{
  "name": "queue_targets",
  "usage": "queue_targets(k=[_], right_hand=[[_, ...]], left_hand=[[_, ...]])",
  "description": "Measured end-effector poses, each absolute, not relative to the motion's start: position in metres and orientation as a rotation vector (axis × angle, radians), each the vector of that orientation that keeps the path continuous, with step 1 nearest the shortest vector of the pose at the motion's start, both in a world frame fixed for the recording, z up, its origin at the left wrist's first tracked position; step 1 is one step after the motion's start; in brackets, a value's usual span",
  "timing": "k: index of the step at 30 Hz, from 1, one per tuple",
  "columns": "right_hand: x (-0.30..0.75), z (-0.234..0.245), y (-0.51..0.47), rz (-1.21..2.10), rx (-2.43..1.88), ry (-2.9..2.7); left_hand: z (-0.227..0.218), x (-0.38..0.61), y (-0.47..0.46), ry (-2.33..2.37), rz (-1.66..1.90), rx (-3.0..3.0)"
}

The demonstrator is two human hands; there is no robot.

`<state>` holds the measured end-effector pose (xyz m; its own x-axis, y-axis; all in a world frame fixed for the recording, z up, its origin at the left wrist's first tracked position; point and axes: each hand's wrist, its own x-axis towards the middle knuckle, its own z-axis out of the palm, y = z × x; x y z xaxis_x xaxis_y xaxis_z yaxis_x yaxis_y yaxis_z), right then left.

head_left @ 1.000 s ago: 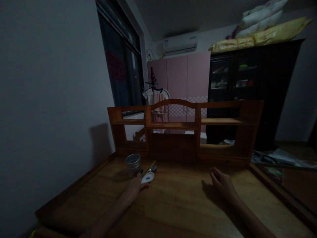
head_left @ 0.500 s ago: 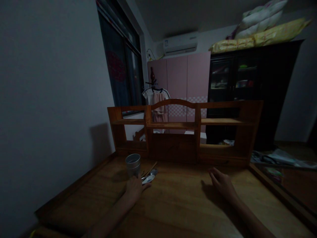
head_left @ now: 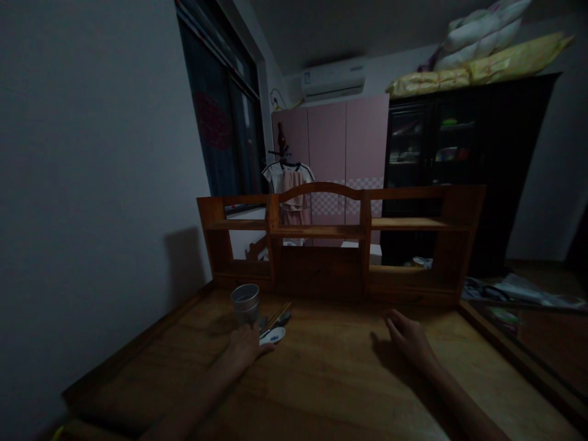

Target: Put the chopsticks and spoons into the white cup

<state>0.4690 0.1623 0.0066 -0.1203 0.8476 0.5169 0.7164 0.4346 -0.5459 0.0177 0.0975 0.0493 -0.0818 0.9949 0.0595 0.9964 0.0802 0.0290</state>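
Note:
My left hand (head_left: 245, 344) is low over the left part of the table, closed around the handle ends of a bundle of utensils. Out of it stick a white spoon (head_left: 274, 336) with a blue pattern, wooden chopsticks (head_left: 279, 314) and a metal spoon (head_left: 285, 318). The handles are hidden by the hand. A grey metal cup (head_left: 245, 301) stands upright just behind the fingers; whether they touch it I cannot tell. On the right, my right hand (head_left: 408, 335) rests with its fingers curled in and nothing visible in them.
The wooden tabletop (head_left: 316, 380) has a wooden shelf unit (head_left: 321, 231) along its back edge. A wall (head_left: 114, 184) borders the left side. A raised wooden edge (head_left: 509, 361) runs along the right. Beyond are a pink wardrobe (head_left: 327, 141) and a dark cabinet (head_left: 500, 153).
My left hand has shifted slightly down and toward me. The chopsticks now show as a pair, and the white spoon's bowl faces up more plainly. My right hand has barely moved.

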Motion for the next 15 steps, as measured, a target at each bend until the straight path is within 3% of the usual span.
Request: queue_targets(k=[8,15], right_hand=[[0.47,0.0,0.168,0.228,-1.32,-1.891],[0.47,0.001,0.167,0.261,-1.31,-1.894]], left_hand=[[0.06,0.0,0.102,-2.286,0.091,-2.145],[0.066,-0.025,0.104,-2.329,-0.155,-2.218]])
